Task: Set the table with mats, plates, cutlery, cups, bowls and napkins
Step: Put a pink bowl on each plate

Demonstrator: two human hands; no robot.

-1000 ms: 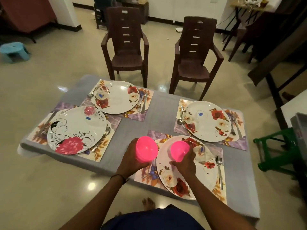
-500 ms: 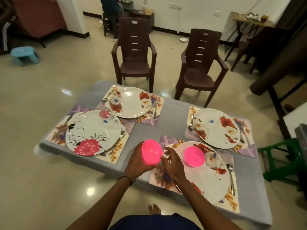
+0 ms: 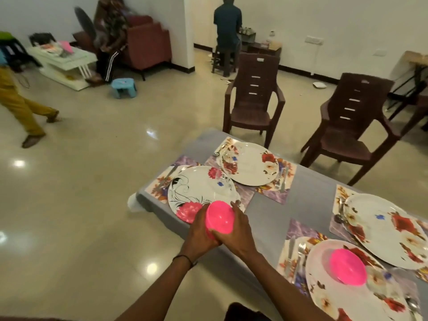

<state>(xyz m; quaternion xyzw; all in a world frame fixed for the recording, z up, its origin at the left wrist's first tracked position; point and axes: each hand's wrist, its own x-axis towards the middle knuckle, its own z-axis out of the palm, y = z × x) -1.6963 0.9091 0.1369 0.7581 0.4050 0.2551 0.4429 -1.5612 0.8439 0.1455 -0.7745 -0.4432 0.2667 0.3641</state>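
The right hand [image 3: 242,229] has left the round pink plastic bowl [image 3: 347,269] it set down moments ago. That bowl now sits alone on the white rose-patterned plate [image 3: 328,297], well off to the right of the hands. The right hand has crossed over to join the left hand [image 3: 199,235]. Both now clasp the other pink plastic bowl [image 3: 219,220], left fingers wrapped round its left side and base, right fingers along its right side.

The hands have also carried this bowl leftward. It now hovers over the near edge of the white plate with black swirls and a pink flower [image 3: 196,188], just beyond the fingertips. By my reading, one setting has its bowl and this one comes next.

A second pink rim shows low between the palms, so the held piece may be a nested stack being pulled apart; the hands cover the join. The plates to the right are cut off by the frame edge. Clear glassware on the far plates is too faint to make out. Steel cutlery [image 3: 300,256] lies on the floral mat [image 3: 289,249] right of the hands. No napkins show on the grey-clothed desk [image 3: 278,212].
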